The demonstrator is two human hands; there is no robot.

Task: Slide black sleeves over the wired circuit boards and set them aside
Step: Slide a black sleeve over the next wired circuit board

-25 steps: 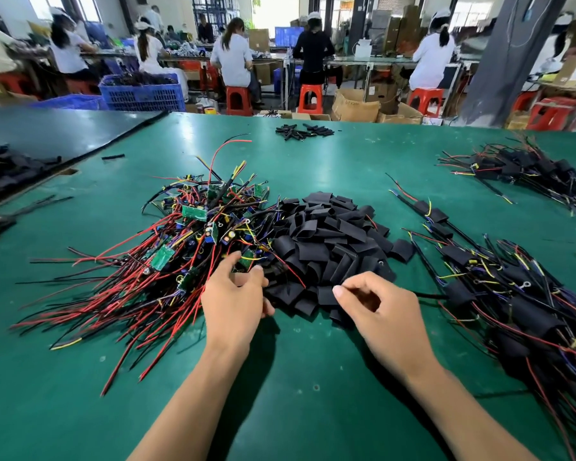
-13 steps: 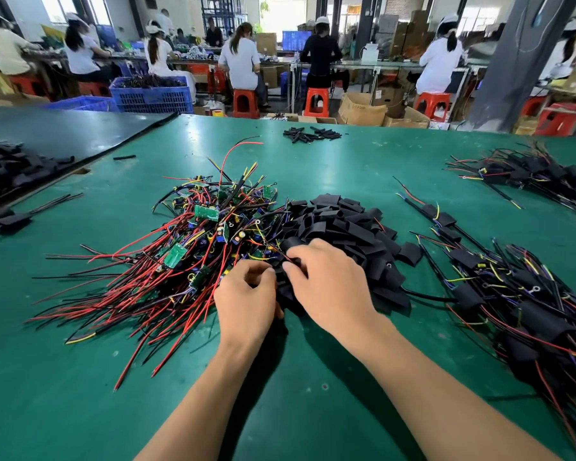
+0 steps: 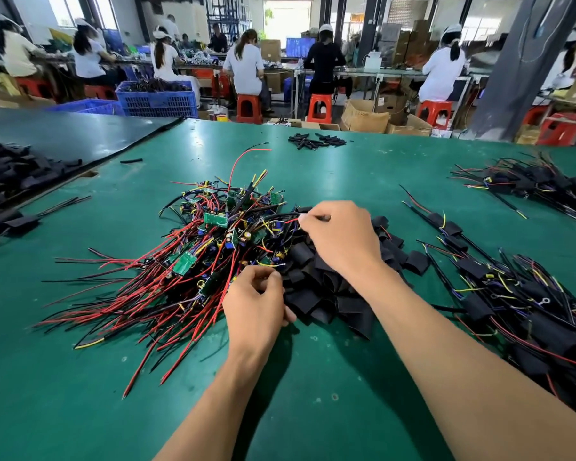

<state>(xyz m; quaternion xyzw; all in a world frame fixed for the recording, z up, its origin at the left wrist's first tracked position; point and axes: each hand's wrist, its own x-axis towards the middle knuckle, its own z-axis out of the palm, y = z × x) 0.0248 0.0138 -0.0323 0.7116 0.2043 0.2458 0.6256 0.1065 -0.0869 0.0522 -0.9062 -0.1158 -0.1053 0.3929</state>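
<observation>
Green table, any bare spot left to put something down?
Yes. The widest bare table stretch is the near left corner, below the red wire pile. Another band runs between that pile and the small far sleeve heap. Crowded: the middle sleeve pile and the finished bundles at right.

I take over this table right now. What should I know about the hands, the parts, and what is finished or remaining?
Left hand: fingers curled at the near edge of the sleeve pile; what it holds is hidden.
Right hand: pinches a wire on top of the bare board pile.
Done: many sleeved boards lie at the right of the table.
Left: the whole bare board pile needs sleeves.
</observation>
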